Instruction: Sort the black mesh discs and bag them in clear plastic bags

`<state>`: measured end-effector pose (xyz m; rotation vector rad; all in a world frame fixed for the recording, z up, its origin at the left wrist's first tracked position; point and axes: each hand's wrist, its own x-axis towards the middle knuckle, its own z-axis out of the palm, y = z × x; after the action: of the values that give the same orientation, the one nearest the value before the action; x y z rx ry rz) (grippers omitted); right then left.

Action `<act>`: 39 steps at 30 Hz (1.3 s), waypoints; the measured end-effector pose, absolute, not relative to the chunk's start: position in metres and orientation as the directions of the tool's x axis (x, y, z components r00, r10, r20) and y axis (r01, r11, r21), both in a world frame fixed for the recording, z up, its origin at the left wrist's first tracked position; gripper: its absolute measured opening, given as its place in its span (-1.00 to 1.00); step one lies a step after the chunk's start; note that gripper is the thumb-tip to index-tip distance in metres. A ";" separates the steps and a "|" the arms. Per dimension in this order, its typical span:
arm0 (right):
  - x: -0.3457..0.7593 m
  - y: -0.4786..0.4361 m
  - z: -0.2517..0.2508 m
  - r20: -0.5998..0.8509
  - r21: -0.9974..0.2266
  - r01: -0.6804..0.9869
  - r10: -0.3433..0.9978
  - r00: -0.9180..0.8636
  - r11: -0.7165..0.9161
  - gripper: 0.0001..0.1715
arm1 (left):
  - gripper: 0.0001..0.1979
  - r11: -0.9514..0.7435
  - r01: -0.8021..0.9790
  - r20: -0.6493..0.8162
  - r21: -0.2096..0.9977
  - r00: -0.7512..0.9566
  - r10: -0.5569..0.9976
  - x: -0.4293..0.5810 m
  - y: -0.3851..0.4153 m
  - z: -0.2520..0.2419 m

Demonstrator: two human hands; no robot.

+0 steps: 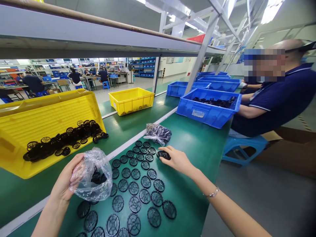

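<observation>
My left hand (71, 176) is closed on the edge of a clear plastic bag (105, 191), whose mouth gapes toward me. Black parts (97, 176) show inside it. Fingers of my right hand (176, 159) grip a small stack of black spoked discs (164, 154) at the right of the layout. Between both hands, many black spoked discs (133, 188) lie flat in loose rows on the green table (190, 197). Behind my right hand rests a knotted clear bag (158, 134) filled with black parts.
A tilted yellow bin (49, 118) spills black discs at left. Farther back stands another yellow bin (132, 100). A blue bin (207, 115) holding black parts sits at right, by a seated co-worker (276, 98). A metal post (202, 49) and an overhead shelf (98, 36) cross above.
</observation>
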<state>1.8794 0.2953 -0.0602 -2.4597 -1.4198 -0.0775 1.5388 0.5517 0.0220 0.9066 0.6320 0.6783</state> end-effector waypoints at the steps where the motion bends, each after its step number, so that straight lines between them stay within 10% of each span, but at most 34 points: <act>1: 1.885 0.299 -0.058 0.188 -0.227 0.847 0.831 0.523 -0.482 -0.56 | -0.67 0.461 -0.259 -0.216 0.849 0.626 0.749 1.539 0.551 0.023; 12: 1.886 0.314 -0.057 0.009 -0.160 0.879 0.890 0.456 -0.449 -0.70 | -0.68 0.404 -0.233 -0.180 0.884 0.629 0.756 1.537 0.550 0.021; 19: 1.756 0.338 0.035 0.284 -0.669 0.741 0.941 0.182 0.059 -0.68 | -0.61 0.097 -0.145 0.007 0.985 0.587 0.809 1.538 0.519 0.038; 26: 1.633 0.482 0.010 0.270 -0.194 0.946 0.941 -0.203 0.259 -0.76 | -0.64 -0.161 -0.075 0.176 0.984 0.537 0.825 1.529 0.512 0.045; 34: 1.675 0.446 0.023 0.485 -0.304 0.834 0.828 -0.280 0.460 -0.63 | -0.65 -0.066 -0.159 0.144 0.985 0.550 0.823 1.521 0.531 0.045; 39: 1.739 0.310 0.014 0.464 -0.409 0.898 0.885 0.048 0.165 -0.70 | -0.68 -0.011 -0.214 0.127 0.977 0.534 0.836 1.516 0.539 0.043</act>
<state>1.7392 0.3097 0.0140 -1.6919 -1.8072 -0.0256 1.5162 0.5387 0.0430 1.3305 0.6025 0.9153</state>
